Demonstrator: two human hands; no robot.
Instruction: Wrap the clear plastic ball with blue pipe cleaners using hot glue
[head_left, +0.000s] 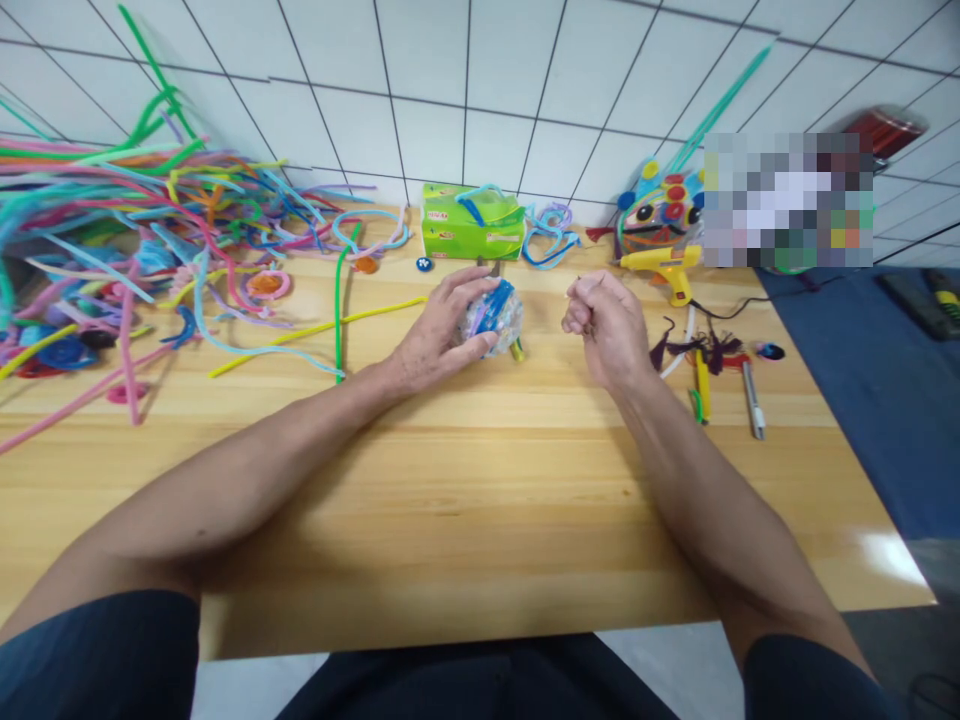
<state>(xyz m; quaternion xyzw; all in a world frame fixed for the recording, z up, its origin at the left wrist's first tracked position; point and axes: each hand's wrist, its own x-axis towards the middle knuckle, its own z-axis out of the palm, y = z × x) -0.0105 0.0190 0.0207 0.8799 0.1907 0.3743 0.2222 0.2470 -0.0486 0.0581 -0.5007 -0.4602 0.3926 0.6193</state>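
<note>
My left hand (442, 335) is wrapped round a clear, crinkled plastic piece with a blue band (491, 318), thumb on the near side and fingers on the far side. A small yellow-green bit (517, 349) sticks out at its lower right. Apart from it, to the right, my right hand (606, 322) is raised over the wooden table with fingers curled together in a pinch. Whatever is between those fingertips is too small to make out. Nearest to the right hand lies a yellow glue gun (664, 270).
A heap of coloured pipe cleaners (150, 220) covers the left side. A green tissue pack (472, 222) stands by the tiled wall. At right lie a utility knife (754, 402) and dark tassels (712, 352). A decorated mask-like piece (660, 215) stands behind the glue gun, whose cord runs right.
</note>
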